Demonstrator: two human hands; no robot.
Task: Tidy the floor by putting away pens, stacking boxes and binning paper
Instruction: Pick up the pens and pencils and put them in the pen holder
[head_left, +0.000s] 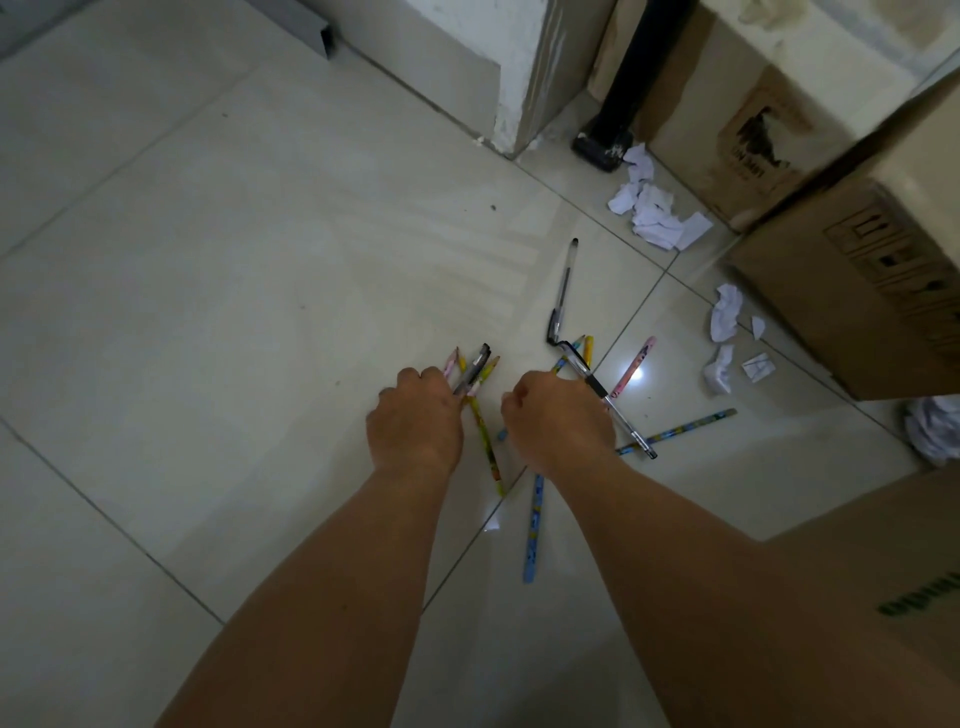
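On the tiled floor (208, 312), a blue pencil (533, 530) is crossed by the right hand (558, 421), which is curled, though what is grasped cannot be told. A bundle of pens and pencils (475, 371) is clutched in the left hand (415, 415); beyond, a clear pen (563, 286), crumpled paper (652, 213) and cardboard boxes (831, 312) are seen.

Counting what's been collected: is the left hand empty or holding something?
Holding: the left hand grips a bundle of patterned pencils and a dark pen, whose ends fan out beyond its knuckles.

Glossy, smooth floor tiles (218, 270) mirror a lamp at lower centre. Crumpled white paper (652, 210) lies upper right. Matt brown cardboard boxes (852, 306) stand at right.
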